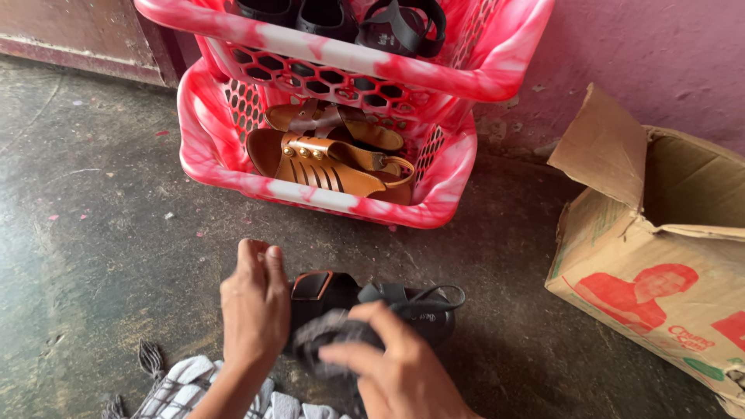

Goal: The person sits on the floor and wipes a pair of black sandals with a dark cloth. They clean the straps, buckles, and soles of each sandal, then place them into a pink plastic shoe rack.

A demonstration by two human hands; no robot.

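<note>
My left hand [254, 306] grips the left end of a black sandal [434, 314] that lies on the dark floor near the bottom middle of the view. My right hand [396, 365] presses a dark grey cloth [330, 334] onto the top of the sandal; the hand looks blurred. The sandal has a brown buckle patch [312, 285] and a thin black strap loop at its right end.
A red-and-white plastic rack [326, 198] stands just beyond the sandal, with tan sandals [326, 159] in the lower basket and black sandals [403, 23] in the upper one. An open cardboard box [660, 256] sits at right by the pink wall. A checked cloth [178, 392] lies at bottom left.
</note>
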